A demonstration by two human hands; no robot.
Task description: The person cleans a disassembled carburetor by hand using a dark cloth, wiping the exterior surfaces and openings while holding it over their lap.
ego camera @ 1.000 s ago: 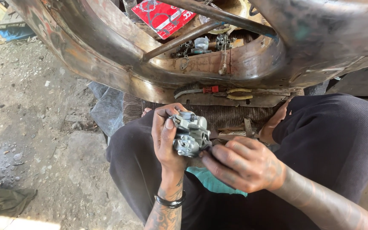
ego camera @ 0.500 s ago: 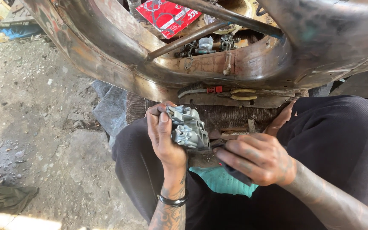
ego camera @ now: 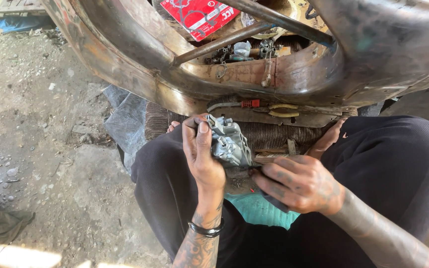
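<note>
**Inspector:** Position of the part, please.

**Recorder:** The small grey cast-metal carburettor body is held upright above the lap, just below the rusty curved metal frame; the left hand is wrapped round its left side, thumb up along the casting; a black band sits on that wrist.

**Inspector:** And the right hand?

**Recorder:** The right hand lies just beside the part's lower edge, fingers curled and pinched together on a dark cloth-like scrap; the view there is poor, so it may be a rag, and I cannot tell whether the fingertips touch the casting itself.

**Inspector:** Surroundings?

**Recorder:** Black trousers on both knees; a teal cloth between the thighs, under the hands; a red flat printed packet lying inside the frame above; a red connector with pale cabling along the frame's lower lip; bare, gritty concrete ground to the left.
</note>
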